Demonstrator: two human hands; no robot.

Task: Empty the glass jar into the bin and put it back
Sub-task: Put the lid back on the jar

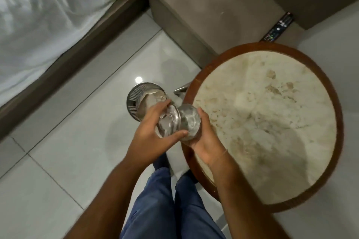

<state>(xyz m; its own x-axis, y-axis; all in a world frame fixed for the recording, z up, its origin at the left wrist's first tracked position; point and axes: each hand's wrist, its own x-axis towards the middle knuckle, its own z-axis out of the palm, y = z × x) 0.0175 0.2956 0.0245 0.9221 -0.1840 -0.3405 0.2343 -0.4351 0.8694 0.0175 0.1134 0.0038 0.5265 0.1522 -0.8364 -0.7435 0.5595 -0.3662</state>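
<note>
- Jar (189,122): clear glass, rounded body, smooth and reflective. It is held tilted on its side above the floor, between the bin and the worktop edge. Blur hides whether anything is inside.
- Lid (167,120): clear glass, disc-shaped, at the jar mouth on the bin side. Whether it touches the jar cannot be told.
- Left hand (149,132): fingers curled around the lid, thumb beneath it, grasping it.
- Right hand (206,139): wrapped around the jar body from below, fingers clasped on the glass.
- Bin (136,95): round, metal, with a perforated wall and crumpled pale material inside. It stands on the floor just beyond the hands.
- Worktop (272,122): round, mottled cream stone set in a dark wooden rim.
- Floor (68,161): glossy pale tiles with thin joints.
- Bed (48,15): wrinkled white sheet over a brown frame.
- Remote (279,27): slim, black, on a grey cabinet.
</note>
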